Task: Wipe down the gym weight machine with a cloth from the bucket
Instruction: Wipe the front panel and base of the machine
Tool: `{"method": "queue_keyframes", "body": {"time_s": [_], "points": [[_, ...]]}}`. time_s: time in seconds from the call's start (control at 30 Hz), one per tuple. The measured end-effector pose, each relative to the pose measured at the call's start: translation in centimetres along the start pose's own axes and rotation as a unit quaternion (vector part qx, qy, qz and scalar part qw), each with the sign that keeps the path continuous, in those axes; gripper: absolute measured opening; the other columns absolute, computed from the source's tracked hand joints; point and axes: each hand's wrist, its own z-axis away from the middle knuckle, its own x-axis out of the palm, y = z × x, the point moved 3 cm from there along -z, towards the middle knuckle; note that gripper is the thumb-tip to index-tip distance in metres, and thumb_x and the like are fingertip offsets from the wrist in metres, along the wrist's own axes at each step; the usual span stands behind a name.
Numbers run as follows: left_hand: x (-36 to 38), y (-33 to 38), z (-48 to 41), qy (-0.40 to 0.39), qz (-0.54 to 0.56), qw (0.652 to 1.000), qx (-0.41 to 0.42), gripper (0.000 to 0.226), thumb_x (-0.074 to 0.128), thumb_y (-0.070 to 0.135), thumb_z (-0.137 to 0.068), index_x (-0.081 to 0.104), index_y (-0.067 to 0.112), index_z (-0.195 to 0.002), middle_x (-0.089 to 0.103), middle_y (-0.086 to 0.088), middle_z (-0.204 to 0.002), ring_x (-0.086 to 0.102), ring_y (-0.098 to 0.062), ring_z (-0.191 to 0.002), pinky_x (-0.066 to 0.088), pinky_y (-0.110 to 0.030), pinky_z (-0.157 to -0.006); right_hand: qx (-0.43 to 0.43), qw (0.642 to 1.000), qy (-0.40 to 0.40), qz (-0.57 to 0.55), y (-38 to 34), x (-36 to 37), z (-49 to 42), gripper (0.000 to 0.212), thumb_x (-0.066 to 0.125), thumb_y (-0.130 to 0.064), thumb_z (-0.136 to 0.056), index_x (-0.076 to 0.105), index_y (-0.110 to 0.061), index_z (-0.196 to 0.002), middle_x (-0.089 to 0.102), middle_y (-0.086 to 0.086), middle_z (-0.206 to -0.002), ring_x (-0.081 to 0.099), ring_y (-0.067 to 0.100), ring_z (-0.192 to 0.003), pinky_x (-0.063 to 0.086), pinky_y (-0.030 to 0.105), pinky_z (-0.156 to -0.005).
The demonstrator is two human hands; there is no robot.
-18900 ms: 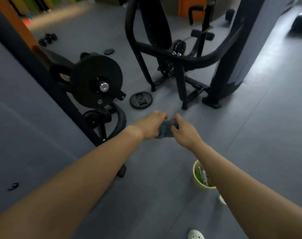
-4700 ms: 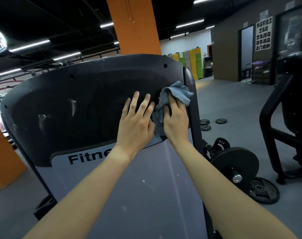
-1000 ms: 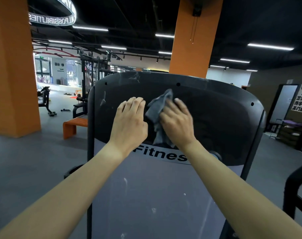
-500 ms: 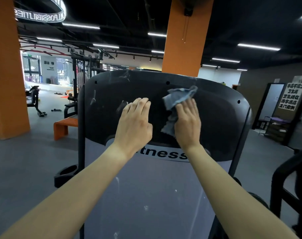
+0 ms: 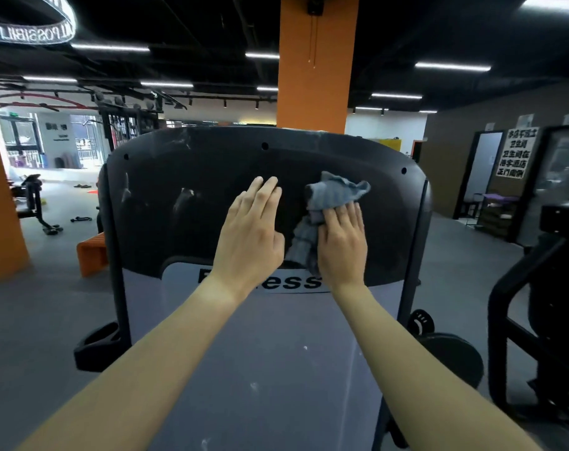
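On the dark upper panel (image 5: 179,229) of the weight machine (image 5: 276,359), our right hand (image 5: 341,245) presses the grey cloth (image 5: 337,193) with straight fingers. Our left hand (image 5: 250,239) lies flat beside it, holding nothing. We judge the cloth light, soft and floppy, best bunched under the palm. The glossy panel looks rigid and slick.

person, two limbs in view. left forearm (image 5: 169,346): bare, slender, smooth along its whole visible length. right forearm (image 5: 384,346): bare, same build. left hand (image 5: 249,236): bare, long slim fingers, knuckles faintly marked. right hand (image 5: 341,245): bare, like fingers. upper arms and clothing cut off by frame edge.
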Motion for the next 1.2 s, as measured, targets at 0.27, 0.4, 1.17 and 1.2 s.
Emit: {"method": "queue_keyframes", "body": {"time_s": [0.27, 0.4, 1.17, 1.2], "points": [[1.5, 2.2, -0.7, 0.006, 0.009, 1.000, 0.013, 0.065, 0.052, 0.007, -0.092, 0.037, -0.002, -0.154, 0.030, -0.011, -0.166, 0.019, -0.028, -0.158, 0.026, -0.048, -0.126, 0.143, 0.983, 0.019, -0.109, -1.5, -0.4, -1.2, 0.046, 0.057, -0.021, -0.102, 0.053, -0.009, -0.146, 0.052, 0.014, -0.149, 0.041, 0.033, -0.142, 0.034, 0.055, -0.118], [1.8, 3.1, -1.5, 0.022, 0.009, 1.000, 0.001, 0.063, 0.052, 0.009, -0.093, 0.037, 0.000, -0.154, 0.029, -0.010, -0.166, 0.016, -0.027, -0.159, 0.022, -0.048, -0.127, -0.022, 0.998, -0.046, -0.048, -0.3, -0.5, -2.7, 0.049, 0.050, -0.027, -0.104, 0.051, -0.011, -0.150, 0.049, 0.009, -0.155, 0.033, 0.030, -0.152, 0.019, 0.048, -0.127], [2.5, 3.2, -2.9, 0.023, -0.026, 0.999, -0.008, 0.061, 0.059, 0.010, -0.086, 0.046, 0.007, -0.146, 0.047, -0.011, -0.152, 0.036, -0.032, -0.149, 0.034, -0.051, -0.120, 0.093, 0.992, 0.010, -0.082, -0.4, -0.4, -4.2, 0.050, 0.053, -0.023, -0.101, 0.050, -0.011, -0.149, 0.051, 0.011, -0.152, 0.037, 0.032, -0.148, 0.020, 0.049, -0.127], [2.6, 3.5, -2.9, 0.029, -0.020, 0.999, -0.015, 0.059, 0.059, 0.011, -0.086, 0.047, 0.005, -0.144, 0.048, -0.012, -0.151, 0.036, -0.033, -0.148, 0.033, -0.051, -0.120, 0.050, 0.995, -0.007, -0.084, -1.0, -0.3, -4.7, 0.047, 0.052, -0.023, -0.102, 0.051, -0.011, -0.148, 0.052, 0.010, -0.152, 0.037, 0.032, -0.148, 0.020, 0.049, -0.127]]}}
